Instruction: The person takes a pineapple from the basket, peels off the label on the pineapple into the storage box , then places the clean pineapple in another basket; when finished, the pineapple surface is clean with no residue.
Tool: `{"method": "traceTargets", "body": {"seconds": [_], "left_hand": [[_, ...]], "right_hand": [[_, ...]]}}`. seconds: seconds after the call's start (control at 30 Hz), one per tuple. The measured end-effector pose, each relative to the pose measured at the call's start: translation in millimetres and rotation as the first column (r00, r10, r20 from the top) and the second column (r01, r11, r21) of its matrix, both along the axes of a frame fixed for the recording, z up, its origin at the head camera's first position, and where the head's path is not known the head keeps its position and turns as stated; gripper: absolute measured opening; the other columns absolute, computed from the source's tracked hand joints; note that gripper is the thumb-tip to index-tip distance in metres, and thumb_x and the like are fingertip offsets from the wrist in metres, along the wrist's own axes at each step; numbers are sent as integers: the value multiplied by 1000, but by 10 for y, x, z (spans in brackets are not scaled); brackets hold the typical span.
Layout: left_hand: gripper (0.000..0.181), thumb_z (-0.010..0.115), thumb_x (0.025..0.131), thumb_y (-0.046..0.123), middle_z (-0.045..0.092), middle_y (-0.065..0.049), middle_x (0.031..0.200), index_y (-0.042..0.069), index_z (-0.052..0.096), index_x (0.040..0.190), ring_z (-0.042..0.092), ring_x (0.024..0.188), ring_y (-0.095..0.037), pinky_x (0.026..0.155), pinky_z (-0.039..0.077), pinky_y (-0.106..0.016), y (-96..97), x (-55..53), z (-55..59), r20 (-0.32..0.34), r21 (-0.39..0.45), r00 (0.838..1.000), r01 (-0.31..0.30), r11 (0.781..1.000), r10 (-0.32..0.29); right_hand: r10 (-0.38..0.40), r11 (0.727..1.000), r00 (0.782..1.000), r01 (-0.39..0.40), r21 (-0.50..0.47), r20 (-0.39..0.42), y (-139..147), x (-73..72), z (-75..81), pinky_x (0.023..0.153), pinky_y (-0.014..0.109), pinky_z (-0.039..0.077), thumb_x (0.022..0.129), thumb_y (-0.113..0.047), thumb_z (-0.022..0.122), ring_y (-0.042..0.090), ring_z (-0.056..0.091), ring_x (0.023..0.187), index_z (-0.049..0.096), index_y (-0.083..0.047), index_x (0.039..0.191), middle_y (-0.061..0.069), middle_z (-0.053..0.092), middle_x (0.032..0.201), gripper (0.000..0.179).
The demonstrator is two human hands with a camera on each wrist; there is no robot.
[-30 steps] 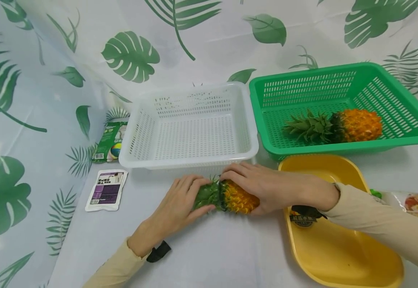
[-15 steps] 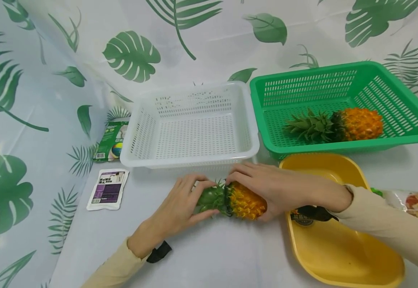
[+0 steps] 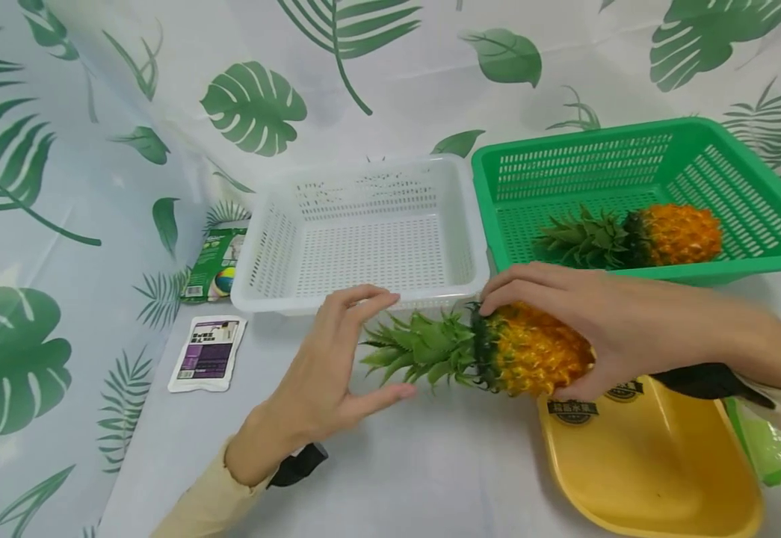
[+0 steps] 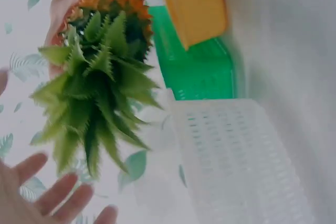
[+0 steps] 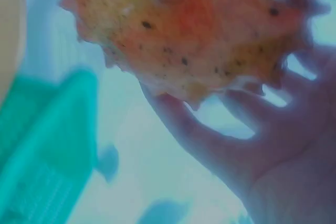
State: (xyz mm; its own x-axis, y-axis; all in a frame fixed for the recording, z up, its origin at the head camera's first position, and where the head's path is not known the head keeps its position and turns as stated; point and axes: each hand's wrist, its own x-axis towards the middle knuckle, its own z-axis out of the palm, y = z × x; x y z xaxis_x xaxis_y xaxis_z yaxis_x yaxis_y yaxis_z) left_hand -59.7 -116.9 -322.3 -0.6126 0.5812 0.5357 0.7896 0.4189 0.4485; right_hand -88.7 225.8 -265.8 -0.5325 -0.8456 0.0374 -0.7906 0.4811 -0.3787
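Observation:
A small pineapple [image 3: 539, 350] with an orange body and a green crown [image 3: 424, 347] lies sideways in the grip of my right hand [image 3: 605, 321], whose fingers and thumb curl round the body. In the left wrist view its crown [image 4: 97, 93] points toward my left hand [image 4: 39, 192]. My left hand [image 3: 323, 366] stands just left of the leaf tips in the head view, fingers and thumb spread apart, with nothing held. The spiny orange skin [image 5: 189, 35] fills the top of the right wrist view, with my right hand [image 5: 278, 135] against it.
Behind my hands stands a white basket [image 3: 363, 302]. A green basket [image 3: 578, 142] at its right holds another pineapple [image 3: 682, 234]. Front right is a yellow basin [image 3: 659, 471], with a green bag [image 3: 776, 444] beside it. A white-purple packet [image 3: 208, 353] and a green packet [image 3: 214, 265] lie left.
The right hand has lifted the pineapple toward the camera and to the right. The left hand has let go of the crown, and its fingers have spread.

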Motion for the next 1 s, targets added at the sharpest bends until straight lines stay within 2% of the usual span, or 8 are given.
{"method": "traceTargets", "body": {"seconds": [0.2, 0.3, 0.43, 0.53, 0.63, 0.83, 0.93, 1.0], "left_hand": [[63, 40, 111, 53, 49, -16, 144, 1, 47, 146, 46, 134, -27, 107, 43, -44, 67, -62, -58, 151, 275, 986, -107, 955, 67], [55, 39, 113, 47, 51, -14, 142, 2, 49, 143, 49, 131, -23, 104, 47, -43, 153, -72, -141, 239, 296, 970, -122, 948, 50], [43, 51, 110, 29, 50, -12, 141, 4, 46, 145, 50, 130, -25, 102, 49, -42, 311, -66, -259, 317, 254, 948, -48, 966, -36], [47, 59, 105, 18, 49, -13, 143, 5, 43, 148, 49, 131, -27, 104, 49, -40, 450, -56, -333, 351, 224, 931, 18, 974, -97], [54, 63, 104, 18, 46, -14, 147, 5, 39, 151, 48, 134, -28, 106, 48, -36, 606, -54, -400, 401, 185, 903, 83, 979, -152], [73, 63, 106, 28, 36, -10, 159, 14, 21, 165, 41, 144, -24, 114, 42, -32, 952, -108, -537, 524, 112, 829, 162, 980, -197], [84, 63, 106, 36, 28, -9, 167, 20, 8, 169, 34, 151, -19, 120, 36, -35, 1138, -152, -607, 544, 84, 824, 135, 987, -159], [89, 63, 105, 40, 22, -8, 171, 22, 4, 169, 29, 154, -17, 123, 31, -36, 1266, -180, -648, 547, 76, 829, 88, 993, -115]], "right_hand": [[-126, 992, 979, 121, -39, -160, 475, -65, 85, 86, 37, 60, 52, -43, 105, 12, 52, 126, 45, -36, 151, -11, 46, 151, 116], [-213, 976, 953, 199, -86, -215, 737, -141, 110, 87, 13, 51, 41, -37, 109, 4, 48, 124, 49, -29, 150, -8, 47, 150, 125], [-289, 955, 913, 254, -153, -288, 1044, -286, 142, 95, 4, 32, 32, -25, 110, -4, 37, 135, 49, -14, 153, 0, 45, 155, 136], [-340, 935, 890, 286, -208, -305, 1209, -395, 139, 102, 12, 29, 35, -24, 109, -5, 31, 144, 45, -8, 156, -3, 39, 161, 138], [-388, 913, 870, 317, -256, -304, 1312, -464, 120, 109, 18, 26, 53, -51, 102, 2, 29, 151, 44, -5, 155, -2, 38, 163, 126], [-424, 898, 854, 356, -257, -301, 1306, -501, 85, 121, 59, 25, 75, -87, 49, 47, 31, 146, 38, 3, 153, 32, 38, 153, 120], [-430, 899, 852, 377, -221, -299, 1295, -530, 50, 117, 70, 24, 77, -86, 43, 56, 31, 139, 35, 4, 153, 34, 34, 153, 118], [-439, 897, 848, 396, -195, -297, 1305, -553, 20, 114, 72, 26, 85, -71, 58, 57, 33, 134, 33, 3, 154, 35, 33, 152, 105]]}}
